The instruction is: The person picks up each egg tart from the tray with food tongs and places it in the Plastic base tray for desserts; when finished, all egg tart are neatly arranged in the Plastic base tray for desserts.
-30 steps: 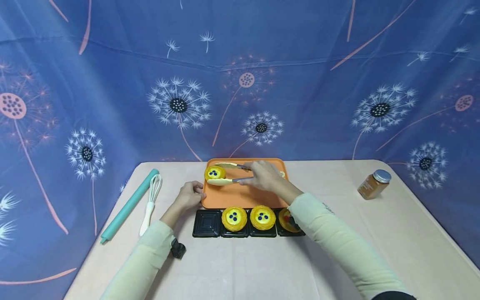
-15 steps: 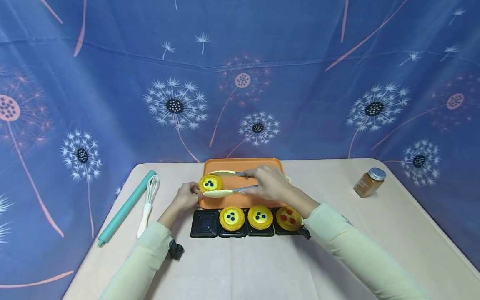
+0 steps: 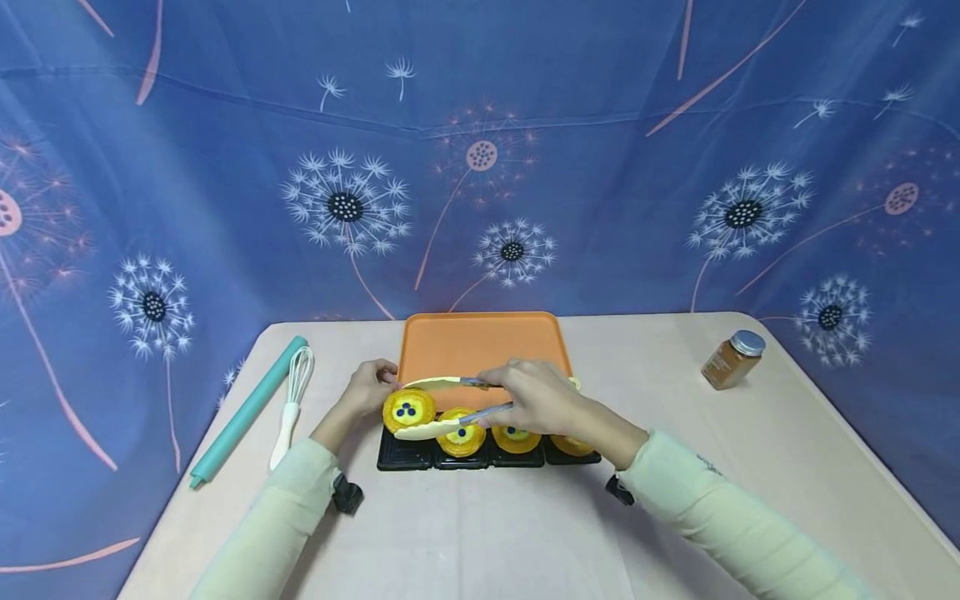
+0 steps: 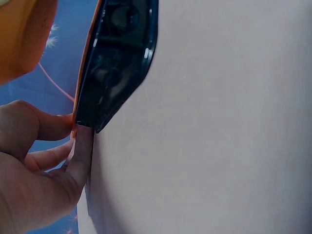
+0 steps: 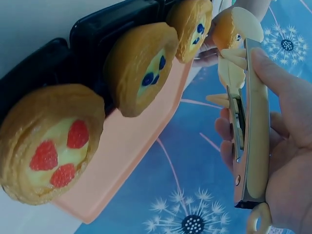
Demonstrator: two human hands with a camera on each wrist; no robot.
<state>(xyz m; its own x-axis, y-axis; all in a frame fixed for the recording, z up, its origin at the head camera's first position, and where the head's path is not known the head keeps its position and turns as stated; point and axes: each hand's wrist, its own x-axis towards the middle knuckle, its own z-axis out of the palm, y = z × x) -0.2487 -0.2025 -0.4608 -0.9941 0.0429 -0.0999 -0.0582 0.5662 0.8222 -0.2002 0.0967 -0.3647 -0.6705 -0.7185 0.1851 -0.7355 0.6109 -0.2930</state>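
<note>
My right hand (image 3: 536, 396) grips a pair of tongs (image 5: 258, 122) with cream-coloured tips. Between the tips is an egg tart (image 3: 408, 409) with blueberries, above the leftmost black square tray (image 3: 405, 457). My left hand (image 3: 365, 390) pinches the left edge of the orange tray (image 3: 480, 342) between thumb and fingers. Other tarts sit in the row of black trays: a blueberry tart (image 3: 460, 443), another blueberry tart (image 3: 517, 442) and, at the right end, a tart with red berries (image 5: 53, 146). The tongs and right hand partly cover these in the head view.
A teal rolling pin (image 3: 251, 408) and a white whisk (image 3: 291, 408) lie at the left of the table. At the right stands a brown jar (image 3: 733, 360) with a silver lid. A blue dandelion-print cloth (image 3: 480, 208) hangs behind the table.
The tart in the tongs has left the orange tray and come nearer, over the leftmost black tray. My right hand has moved with it. The left hand stays at the tray's edge.
</note>
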